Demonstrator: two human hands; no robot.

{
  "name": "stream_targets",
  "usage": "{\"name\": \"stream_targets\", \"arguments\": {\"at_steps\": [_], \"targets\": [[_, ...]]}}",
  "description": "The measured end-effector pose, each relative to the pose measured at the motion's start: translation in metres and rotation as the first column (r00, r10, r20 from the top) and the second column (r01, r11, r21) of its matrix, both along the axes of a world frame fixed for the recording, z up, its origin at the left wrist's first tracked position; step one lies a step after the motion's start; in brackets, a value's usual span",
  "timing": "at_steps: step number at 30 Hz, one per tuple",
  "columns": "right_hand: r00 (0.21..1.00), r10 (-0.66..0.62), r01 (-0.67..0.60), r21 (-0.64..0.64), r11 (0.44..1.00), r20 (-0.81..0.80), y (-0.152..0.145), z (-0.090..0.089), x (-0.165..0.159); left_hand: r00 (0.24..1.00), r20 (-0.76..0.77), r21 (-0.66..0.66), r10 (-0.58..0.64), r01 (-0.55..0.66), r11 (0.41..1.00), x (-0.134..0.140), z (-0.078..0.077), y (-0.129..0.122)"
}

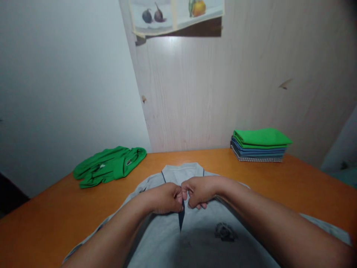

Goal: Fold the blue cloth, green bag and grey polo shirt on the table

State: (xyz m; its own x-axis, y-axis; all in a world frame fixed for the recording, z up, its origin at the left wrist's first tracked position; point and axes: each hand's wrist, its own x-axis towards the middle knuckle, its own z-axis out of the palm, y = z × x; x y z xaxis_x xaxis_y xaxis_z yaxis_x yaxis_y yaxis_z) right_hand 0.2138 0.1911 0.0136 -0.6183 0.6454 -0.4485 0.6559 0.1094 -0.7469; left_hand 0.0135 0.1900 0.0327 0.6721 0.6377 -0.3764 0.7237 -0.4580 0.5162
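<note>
A light grey polo shirt lies spread front side up, its collar pointing away from me. Dark edging trims the collar, and a dark printed emblem marks the chest. At the neck opening, my left hand is closed, its fingers pinching the placket edge. Right beside it my right hand is closed too, thumb and forefinger on the other edge of the placket. Below the hands the placket gapes in a narrow dark slit. Any button between the fingers is hidden.
On the orange table, a crumpled green garment lies at the back left. A stack of folded cloths, bright green over blue and checked ones, stands at the back right. Behind rises a pale wall with a fruit poster.
</note>
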Motion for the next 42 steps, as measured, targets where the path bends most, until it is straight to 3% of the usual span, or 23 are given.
{"name": "stream_targets", "arguments": {"at_steps": [8,11,18,23,28,33,39,42], "targets": [[0.999,-0.001,0.0,0.024,1.0,0.039,-0.004,0.007,-0.004,0.994,-0.082,0.018,0.074,-0.073,0.997,0.007,0.006,-0.007],[0.999,0.006,-0.007,0.035,0.999,0.036,-0.006,0.01,-0.004,0.988,-0.099,0.096,0.119,-0.11,0.989,0.01,0.005,-0.017],[0.999,0.026,-0.026,-0.007,1.0,0.038,-0.006,0.011,-0.001,0.955,0.169,0.159,0.243,-0.27,0.95,0.007,-0.016,-0.038],[0.993,0.049,-0.065,0.16,0.985,0.106,-0.011,0.012,0.0,0.951,0.196,0.191,0.237,-0.275,0.942,0.001,-0.021,-0.035],[0.978,0.108,-0.172,0.397,0.901,0.178,-0.018,0.017,-0.001,0.946,0.232,0.144,0.227,-0.264,0.954,0.004,-0.023,-0.033],[0.962,0.116,-0.217,0.433,0.875,0.247,-0.023,0.028,0.001,0.941,0.19,0.15,0.281,-0.311,0.939,0.007,-0.014,-0.037],[0.972,0.126,-0.222,0.603,0.766,0.198,-0.027,0.044,0.006,0.917,0.187,0.132,0.353,-0.38,0.916,0.011,-0.006,-0.044],[0.98,0.123,-0.189,0.566,0.802,0.154,-0.03,0.046,0.004,0.899,0.256,0.07,0.355,-0.384,0.921,0.014,-0.01,-0.045]]}}
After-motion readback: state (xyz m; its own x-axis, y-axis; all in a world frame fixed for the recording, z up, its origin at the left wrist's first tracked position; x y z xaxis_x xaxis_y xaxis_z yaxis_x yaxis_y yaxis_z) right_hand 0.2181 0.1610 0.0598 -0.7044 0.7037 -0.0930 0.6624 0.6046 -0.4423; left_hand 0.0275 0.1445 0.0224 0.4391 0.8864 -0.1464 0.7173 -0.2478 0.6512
